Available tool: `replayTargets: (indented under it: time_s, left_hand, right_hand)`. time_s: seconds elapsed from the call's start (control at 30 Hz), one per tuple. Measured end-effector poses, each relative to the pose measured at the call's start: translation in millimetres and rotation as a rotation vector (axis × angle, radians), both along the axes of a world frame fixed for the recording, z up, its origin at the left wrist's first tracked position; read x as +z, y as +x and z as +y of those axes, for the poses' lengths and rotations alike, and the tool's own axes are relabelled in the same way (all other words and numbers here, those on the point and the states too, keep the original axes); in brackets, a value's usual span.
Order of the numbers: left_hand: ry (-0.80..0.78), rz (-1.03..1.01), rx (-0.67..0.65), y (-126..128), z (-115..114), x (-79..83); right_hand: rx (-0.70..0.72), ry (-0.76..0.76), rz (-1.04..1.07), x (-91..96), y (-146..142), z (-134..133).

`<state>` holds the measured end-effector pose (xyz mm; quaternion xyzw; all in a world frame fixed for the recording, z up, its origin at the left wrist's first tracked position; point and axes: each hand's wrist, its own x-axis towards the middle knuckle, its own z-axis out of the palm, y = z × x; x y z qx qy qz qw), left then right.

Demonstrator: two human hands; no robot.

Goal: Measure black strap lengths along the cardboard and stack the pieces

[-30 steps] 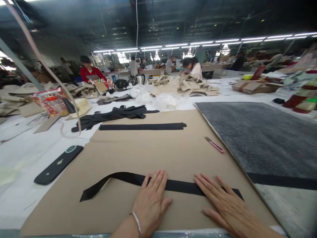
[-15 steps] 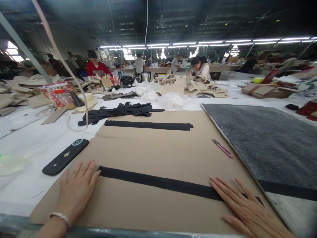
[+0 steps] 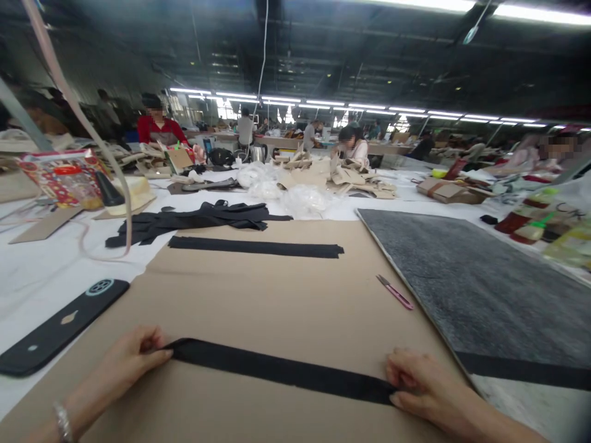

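Note:
A long black fabric strip [image 3: 281, 370] stretches between my two hands over a tan sheet [image 3: 258, 295]. At its left end, my left hand [image 3: 141, 352] pinches the tip between thumb and curled fingers. My right hand [image 3: 413, 383] grips the other end the same way, thumb below. The strip's left end looks slightly raised and curled. Farther back on the sheet lies a neat stack of black strips [image 3: 256, 247]. Pink-handled thread snips [image 3: 395, 292] rest near the sheet's right edge, beyond my right hand.
A black phone [image 3: 64, 326] lies left of the sheet. Behind is a loose heap of black strips [image 3: 198, 219]. A dark grey felt panel [image 3: 471, 277] borders the right side. A hose [image 3: 87, 117] hangs at left. Bottles [image 3: 526, 215] stand far right; co-workers sit farther back.
Both hands were lying flat with fingers spread at the strip's ends; now they are closed on those ends. The strip's left end has lifted. The camera view has shifted.

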<state>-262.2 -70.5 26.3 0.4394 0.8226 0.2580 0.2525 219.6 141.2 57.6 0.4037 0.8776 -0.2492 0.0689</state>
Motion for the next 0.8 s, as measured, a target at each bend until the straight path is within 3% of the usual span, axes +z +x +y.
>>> replayTargets:
  time_s: [0.13,0.27,0.4,0.47,0.57,0.67,0.8]
  left_hand:
    - [0.112,-0.171,-0.007,-8,17,14.6]
    - [0.234,-0.227,0.154,-31,58,34.4]
    - [0.270,-0.061,0.224,-74,111,48.0]
    - [0.257,0.051,0.218,-94,135,51.2]
    - [0.217,0.253,0.251,-114,164,48.8]
    - [0.174,0.437,0.309,-121,179,39.9]
    - [0.164,0.664,0.366,-115,171,36.0]
  right_hand:
    - [-0.043,-0.180,0.175,6.0,-10,26]
    - [-0.045,-0.323,0.373,18.5,-45,78]
    - [0.024,-0.061,0.410,26.2,-110,139]
    - [0.048,0.092,0.371,22.7,-145,166]
    - [0.042,0.191,0.326,9.6,-188,196]
    - [0.051,0.275,0.282,-5.3,-211,208]
    - [0.091,0.393,0.268,-13.2,-218,207]
